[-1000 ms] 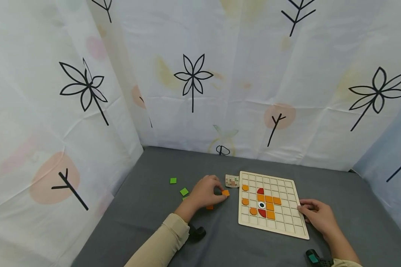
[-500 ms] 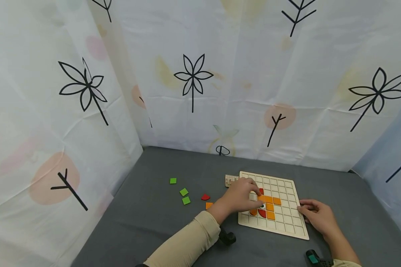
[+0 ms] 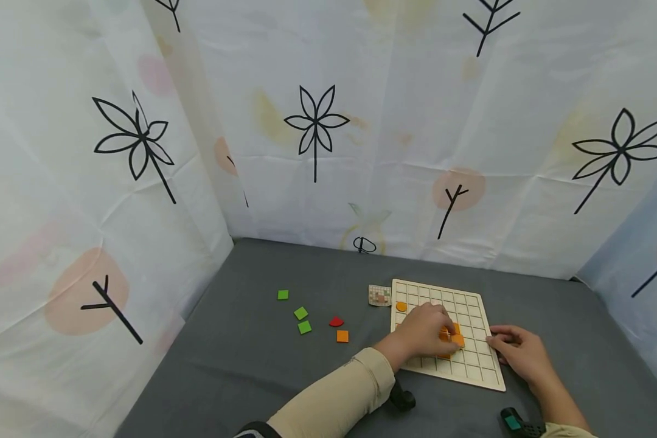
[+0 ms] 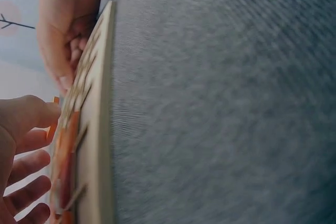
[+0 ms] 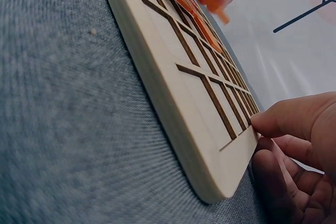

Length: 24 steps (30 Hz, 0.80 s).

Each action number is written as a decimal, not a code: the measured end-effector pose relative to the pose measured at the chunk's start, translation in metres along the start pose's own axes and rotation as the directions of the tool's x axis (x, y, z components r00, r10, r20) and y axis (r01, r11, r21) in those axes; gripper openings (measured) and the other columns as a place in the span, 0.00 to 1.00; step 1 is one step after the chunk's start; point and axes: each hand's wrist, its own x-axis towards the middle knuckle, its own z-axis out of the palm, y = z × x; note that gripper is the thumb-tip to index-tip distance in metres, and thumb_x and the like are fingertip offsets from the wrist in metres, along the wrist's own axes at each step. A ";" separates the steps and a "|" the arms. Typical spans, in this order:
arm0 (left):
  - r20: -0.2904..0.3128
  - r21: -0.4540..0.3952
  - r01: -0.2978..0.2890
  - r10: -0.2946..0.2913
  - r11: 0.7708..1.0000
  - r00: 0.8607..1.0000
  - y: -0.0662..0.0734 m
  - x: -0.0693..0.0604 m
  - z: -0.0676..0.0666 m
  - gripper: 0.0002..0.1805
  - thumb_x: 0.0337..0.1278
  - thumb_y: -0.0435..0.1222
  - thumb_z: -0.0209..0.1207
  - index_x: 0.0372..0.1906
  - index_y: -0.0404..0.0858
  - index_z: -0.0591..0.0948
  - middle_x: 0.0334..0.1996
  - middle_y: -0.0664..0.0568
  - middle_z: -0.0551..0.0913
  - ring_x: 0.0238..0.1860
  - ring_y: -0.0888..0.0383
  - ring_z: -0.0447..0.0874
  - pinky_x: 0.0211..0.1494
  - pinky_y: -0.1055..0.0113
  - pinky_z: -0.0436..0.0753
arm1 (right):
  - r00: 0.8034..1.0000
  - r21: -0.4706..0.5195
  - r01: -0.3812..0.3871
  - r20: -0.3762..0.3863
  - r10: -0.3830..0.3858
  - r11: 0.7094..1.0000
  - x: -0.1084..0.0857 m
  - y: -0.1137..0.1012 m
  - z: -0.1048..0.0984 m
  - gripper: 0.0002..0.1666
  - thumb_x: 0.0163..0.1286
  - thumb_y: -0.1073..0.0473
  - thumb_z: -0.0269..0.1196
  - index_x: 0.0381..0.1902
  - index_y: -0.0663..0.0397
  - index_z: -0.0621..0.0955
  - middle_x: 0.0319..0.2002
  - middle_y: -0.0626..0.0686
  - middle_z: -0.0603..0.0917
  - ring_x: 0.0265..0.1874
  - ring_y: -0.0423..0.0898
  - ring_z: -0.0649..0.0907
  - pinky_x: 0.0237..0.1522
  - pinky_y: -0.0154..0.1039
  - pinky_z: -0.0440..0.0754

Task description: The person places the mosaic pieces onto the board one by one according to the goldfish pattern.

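A wooden grid board lies on the table, holding orange and red tiles in several of its cells. Above these tiles, my left hand pinches an orange square tile between thumb and fingers. The right wrist view shows this orange tile tilted just over the board. My right hand holds the board's right edge, thumb on top and fingers at the side. An orange round tile shows near the board's left side. My left hand hides much of the laid pattern in the head view.
Left of the board lie several green square tiles, a red tile and an orange square tile. A small pattern card touches the board's upper left. Patterned cloth hangs behind the grey table.
My left hand has carried the orange square tile rightward from the table to over the middle of the board. The right hand stays at the board's edge.
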 end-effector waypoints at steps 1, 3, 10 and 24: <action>0.007 0.010 0.004 -0.004 1.000 1.000 0.000 0.000 0.002 0.12 0.67 0.50 0.68 0.48 0.53 0.93 0.44 0.64 0.86 0.39 0.71 0.74 0.42 0.84 0.67 | 1.000 -0.001 0.001 0.001 -0.001 1.000 0.000 0.000 0.000 0.30 0.76 0.56 0.65 0.66 0.73 0.77 0.44 0.59 0.86 0.32 0.34 0.81 0.30 0.34 0.85; 0.018 0.030 0.007 -0.007 1.000 1.000 0.000 0.001 0.004 0.12 0.67 0.51 0.69 0.49 0.54 0.93 0.45 0.64 0.86 0.39 0.70 0.74 0.42 0.83 0.68 | 1.000 -0.002 0.002 0.001 -0.002 1.000 0.000 0.000 0.000 0.30 0.76 0.56 0.65 0.66 0.73 0.77 0.44 0.59 0.86 0.32 0.34 0.81 0.30 0.34 0.85; 0.005 0.079 0.006 -0.006 0.997 1.000 -0.001 0.003 0.006 0.13 0.66 0.50 0.69 0.51 0.54 0.93 0.45 0.65 0.87 0.41 0.70 0.77 0.44 0.82 0.71 | 1.000 -0.002 0.007 0.001 -0.007 1.000 -0.001 0.000 0.000 0.30 0.76 0.56 0.65 0.66 0.73 0.77 0.43 0.58 0.86 0.32 0.34 0.81 0.31 0.34 0.85; -0.018 0.049 0.010 -0.009 0.999 1.000 0.001 0.001 0.002 0.10 0.69 0.49 0.68 0.46 0.53 0.93 0.42 0.64 0.86 0.38 0.69 0.76 0.41 0.82 0.68 | 1.000 -0.001 -0.005 -0.007 0.005 1.000 0.000 -0.001 0.001 0.30 0.76 0.56 0.65 0.66 0.73 0.77 0.44 0.59 0.86 0.32 0.35 0.81 0.30 0.34 0.85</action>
